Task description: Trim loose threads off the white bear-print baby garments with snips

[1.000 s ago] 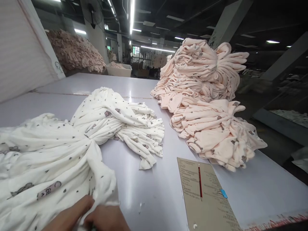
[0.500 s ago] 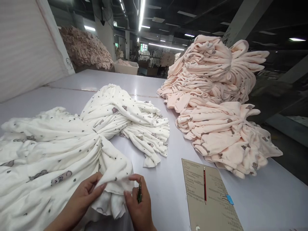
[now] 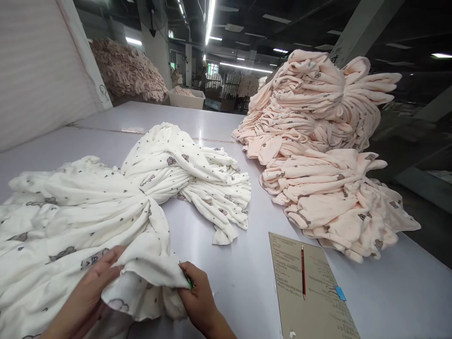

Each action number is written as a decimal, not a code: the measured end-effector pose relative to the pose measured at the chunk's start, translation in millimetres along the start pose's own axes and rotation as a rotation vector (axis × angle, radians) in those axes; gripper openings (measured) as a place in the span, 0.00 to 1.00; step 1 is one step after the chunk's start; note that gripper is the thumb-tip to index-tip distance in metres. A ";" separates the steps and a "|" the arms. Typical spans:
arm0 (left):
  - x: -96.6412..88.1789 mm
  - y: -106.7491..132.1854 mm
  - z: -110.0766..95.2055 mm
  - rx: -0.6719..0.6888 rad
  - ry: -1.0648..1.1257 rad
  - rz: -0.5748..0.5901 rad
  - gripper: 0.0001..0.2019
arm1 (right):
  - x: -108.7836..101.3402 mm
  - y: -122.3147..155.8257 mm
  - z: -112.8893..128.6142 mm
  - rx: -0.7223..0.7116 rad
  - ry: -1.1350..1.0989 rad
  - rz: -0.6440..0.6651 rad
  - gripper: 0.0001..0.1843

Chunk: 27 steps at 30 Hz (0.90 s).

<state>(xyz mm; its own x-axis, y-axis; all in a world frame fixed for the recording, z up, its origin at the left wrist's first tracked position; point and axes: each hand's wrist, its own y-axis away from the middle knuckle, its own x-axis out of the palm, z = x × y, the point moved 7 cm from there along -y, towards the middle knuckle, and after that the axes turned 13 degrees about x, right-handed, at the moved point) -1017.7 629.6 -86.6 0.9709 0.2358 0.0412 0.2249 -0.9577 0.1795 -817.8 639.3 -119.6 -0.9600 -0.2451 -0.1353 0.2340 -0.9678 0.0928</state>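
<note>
A twisted bundle of white printed fabric (image 3: 106, 207) lies across the grey table (image 3: 219, 263). My left hand (image 3: 84, 292) grips a fold of this fabric at the near edge, fingers curled under the cloth. My right hand (image 3: 199, 296) pinches the same fold from the right and also holds a small green tool (image 3: 187, 278) between its fingers. Both hands are closed on the cloth.
Two stacks of pink printed garments (image 3: 318, 141) stand at the right of the table. A brown cardboard sheet (image 3: 310, 287) with a red pencil (image 3: 302, 270) and a blue clip (image 3: 340, 293) lies near the front right. More pink piles (image 3: 130, 70) sit far behind.
My left hand has slid left and lower along the fold. My right hand has tucked closer under the cloth, and the green tool now points up-left.
</note>
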 end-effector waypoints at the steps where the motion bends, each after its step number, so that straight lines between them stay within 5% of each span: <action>1: -11.6 -2.5 -7.2 0.077 -0.188 -0.048 0.19 | -1.6 0.9 4.2 0.002 -0.016 0.029 0.05; 3: -21.3 -1.4 -24.3 0.272 -0.574 -0.086 0.20 | -5.1 3.4 13.5 0.010 -0.050 0.062 0.06; 5: -5.0 8.1 -34.7 0.513 -0.767 0.031 0.24 | -7.2 5.8 21.9 0.023 -0.083 0.065 0.11; 8: 36.9 30.2 -32.2 0.799 -0.786 0.281 0.25 | -7.0 8.1 31.1 0.048 -0.115 0.046 0.16; 10: 54.2 35.7 -26.7 0.853 -0.780 0.325 0.21 | -5.8 8.8 35.7 0.069 -0.131 0.056 0.18; 14: 73.1 26.9 -19.3 0.758 -0.690 0.510 0.24 | -4.8 8.7 42.5 0.083 -0.147 0.128 0.21; 18: 81.7 13.8 -4.1 0.384 -0.592 0.726 0.14 | -8.4 6.8 36.0 0.118 -0.116 0.070 0.20; 20: 82.3 7.2 0.4 0.243 -0.502 0.696 0.04 | -11.1 7.3 30.0 0.148 -0.113 0.005 0.17; 24: 79.1 -6.4 2.2 0.157 -0.400 0.589 0.14 | -26.8 16.3 24.2 0.177 -0.056 -0.213 0.11; 27: 74.0 -11.6 2.1 0.111 -0.317 0.539 0.15 | -25.9 22.7 25.2 0.149 0.044 -0.214 0.12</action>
<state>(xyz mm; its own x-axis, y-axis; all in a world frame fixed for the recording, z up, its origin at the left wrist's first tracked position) -948.2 657.8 -87.6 0.9236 -0.3282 -0.1984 -0.3114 -0.9437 0.1113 -791.6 625.1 -89.2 -0.9768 -0.0413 -0.2099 -0.0018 -0.9795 0.2012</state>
